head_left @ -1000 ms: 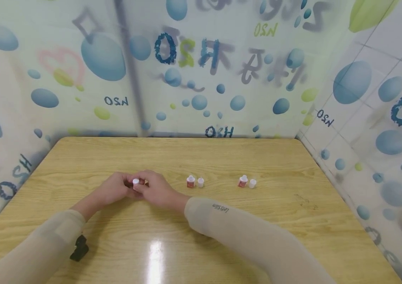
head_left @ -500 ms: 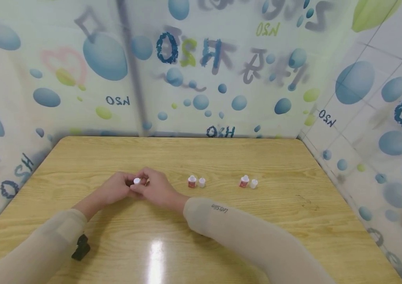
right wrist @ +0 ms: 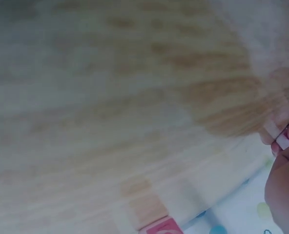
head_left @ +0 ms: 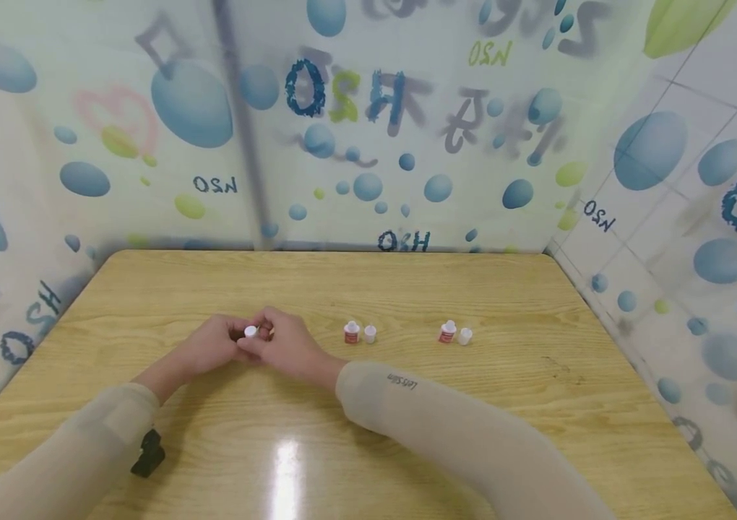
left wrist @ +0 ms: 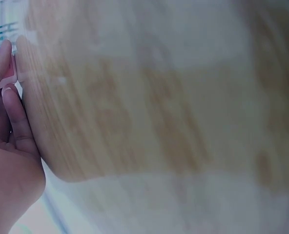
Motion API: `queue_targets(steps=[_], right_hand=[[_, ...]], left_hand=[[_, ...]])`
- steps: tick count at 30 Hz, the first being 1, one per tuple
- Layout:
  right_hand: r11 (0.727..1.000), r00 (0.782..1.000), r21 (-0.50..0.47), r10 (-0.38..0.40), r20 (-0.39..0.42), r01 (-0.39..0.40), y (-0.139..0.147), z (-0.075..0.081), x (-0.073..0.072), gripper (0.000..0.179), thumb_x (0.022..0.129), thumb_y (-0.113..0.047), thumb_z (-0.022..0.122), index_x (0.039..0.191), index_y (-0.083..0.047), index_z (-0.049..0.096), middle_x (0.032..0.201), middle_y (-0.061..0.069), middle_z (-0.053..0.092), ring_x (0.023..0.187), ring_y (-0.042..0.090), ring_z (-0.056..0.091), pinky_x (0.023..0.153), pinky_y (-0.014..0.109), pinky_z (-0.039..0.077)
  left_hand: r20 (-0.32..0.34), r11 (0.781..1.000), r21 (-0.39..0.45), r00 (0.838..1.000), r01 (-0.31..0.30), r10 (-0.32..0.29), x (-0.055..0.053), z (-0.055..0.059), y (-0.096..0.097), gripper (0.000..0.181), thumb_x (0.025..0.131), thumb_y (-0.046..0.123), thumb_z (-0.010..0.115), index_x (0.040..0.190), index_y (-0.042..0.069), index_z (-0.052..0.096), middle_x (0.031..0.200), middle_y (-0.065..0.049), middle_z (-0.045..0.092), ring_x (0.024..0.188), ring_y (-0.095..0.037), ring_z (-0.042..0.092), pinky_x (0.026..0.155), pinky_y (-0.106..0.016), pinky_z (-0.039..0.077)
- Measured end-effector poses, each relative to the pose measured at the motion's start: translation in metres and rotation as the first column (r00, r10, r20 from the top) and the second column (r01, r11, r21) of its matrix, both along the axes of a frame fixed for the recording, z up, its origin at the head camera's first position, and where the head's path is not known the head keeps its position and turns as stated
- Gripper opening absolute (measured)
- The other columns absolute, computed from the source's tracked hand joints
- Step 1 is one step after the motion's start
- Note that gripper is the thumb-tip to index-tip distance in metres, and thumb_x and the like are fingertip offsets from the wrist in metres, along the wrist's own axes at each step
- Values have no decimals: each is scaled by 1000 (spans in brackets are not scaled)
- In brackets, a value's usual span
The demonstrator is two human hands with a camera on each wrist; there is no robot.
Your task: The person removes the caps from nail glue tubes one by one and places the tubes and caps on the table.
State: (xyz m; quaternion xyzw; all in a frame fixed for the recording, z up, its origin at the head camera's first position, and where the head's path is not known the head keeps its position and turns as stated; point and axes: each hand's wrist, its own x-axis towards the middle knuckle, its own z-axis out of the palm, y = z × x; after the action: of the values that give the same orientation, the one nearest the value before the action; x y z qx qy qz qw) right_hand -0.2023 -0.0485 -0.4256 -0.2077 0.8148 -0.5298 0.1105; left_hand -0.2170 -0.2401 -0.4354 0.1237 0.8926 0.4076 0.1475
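Note:
Toward the left of the table, both hands meet around a small bottle with a white top (head_left: 251,331). My left hand (head_left: 214,342) grips its body; a red label on the bottle (left wrist: 10,73) shows between thumb and fingers in the left wrist view. From the other side, my right hand (head_left: 287,347) pinches the bottle, thumb and fingers close about the white top. In the right wrist view only a white bit of the bottle (right wrist: 283,140) shows at the edge. Fingers hide most of it, so whether the top turns cannot be seen.
Right of the hands stands a white bottle with a red label (head_left: 352,333), a white cap (head_left: 371,334) beside it. Farther right are another such bottle (head_left: 448,332) and cap (head_left: 465,336). A black object (head_left: 149,454) lies by the left sleeve. Patterned walls border the wooden table (head_left: 368,289).
The head view shifted slightly about a second ago. Both hands stay together on the bottle, with hardly any visible movement; the other bottles and caps stand as before.

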Motion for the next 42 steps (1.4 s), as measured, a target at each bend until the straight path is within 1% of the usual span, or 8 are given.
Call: queue_targets(steps=[6, 13, 22, 26, 29, 33, 36, 42], right_hand=[[999, 998, 1, 46, -44, -46, 1, 2, 0, 17, 106, -13, 66, 122, -10, 72, 99, -4, 62, 84, 2, 54, 72, 15, 48], [998, 996, 13, 67, -64, -67, 2, 5, -1, 24, 108, -9, 60, 129, -6, 72, 105, -1, 60, 100, 5, 55, 87, 15, 51], [999, 999, -45, 27, -34, -29, 10, 10, -1, 19, 107, -15, 65, 125, -10, 69, 119, 1, 69, 102, 4, 65, 85, 15, 55], [998, 1000, -55, 7, -30, -9, 18, 10, 0, 23, 107, -19, 66, 128, -9, 67, 109, -1, 65, 91, 3, 63, 77, 16, 54], [1000, 997, -4, -4, -76, 4, 24, 9, 0, 24, 108, -24, 65, 127, -10, 67, 101, -2, 63, 80, 4, 59, 69, 17, 50], [990, 983, 138, 9, -183, 17, 31, 8, 2, 22, 109, -30, 63, 124, -14, 67, 101, -4, 66, 73, 5, 53, 65, 17, 46], [977, 973, 214, 40, -228, 9, 34, 7, 4, 21, 109, -31, 62, 123, -15, 66, 107, -5, 69, 73, 5, 53, 66, 17, 47], [962, 959, 274, 70, -274, 8, 39, 7, 6, 23, 108, -29, 65, 124, -13, 66, 119, -1, 73, 80, 3, 57, 74, 15, 49]], left_hand=[[15, 1000, 24, 1000, -4, 3, 0, -1, 0, 29, 86, 21, 89, 111, 9, 81, 115, -8, 80, 103, -15, 65, 87, -26, 54], [20, 999, 32, 1000, -5, 4, -1, -1, -1, 34, 86, 23, 89, 115, 8, 80, 114, -7, 80, 103, -14, 66, 87, -25, 54], [11, 999, 32, 1000, 6, -6, 0, 1, 0, 32, 85, 28, 91, 107, 9, 79, 98, 1, 77, 94, -14, 62, 82, -25, 52], [15, 999, 41, 1000, 9, -10, 1, 3, 0, 26, 84, 25, 92, 96, 8, 77, 89, 2, 75, 89, -13, 61, 80, -26, 51], [19, 999, 48, 1000, 3, -4, 2, 3, 1, 26, 83, 24, 92, 93, 7, 76, 87, 3, 75, 86, -11, 62, 79, -25, 51], [22, 999, 44, 1000, 4, -5, 2, 3, 1, 26, 83, 25, 93, 94, 7, 77, 89, 3, 76, 86, -11, 62, 80, -25, 50], [19, 999, 35, 1000, 4, -5, 2, 4, 0, 26, 83, 25, 93, 94, 8, 77, 88, 3, 76, 86, -11, 61, 81, -25, 49], [13, 999, 34, 1000, 8, -8, 2, 4, 0, 26, 82, 25, 93, 93, 7, 77, 86, 3, 75, 83, -11, 59, 79, -25, 47]])
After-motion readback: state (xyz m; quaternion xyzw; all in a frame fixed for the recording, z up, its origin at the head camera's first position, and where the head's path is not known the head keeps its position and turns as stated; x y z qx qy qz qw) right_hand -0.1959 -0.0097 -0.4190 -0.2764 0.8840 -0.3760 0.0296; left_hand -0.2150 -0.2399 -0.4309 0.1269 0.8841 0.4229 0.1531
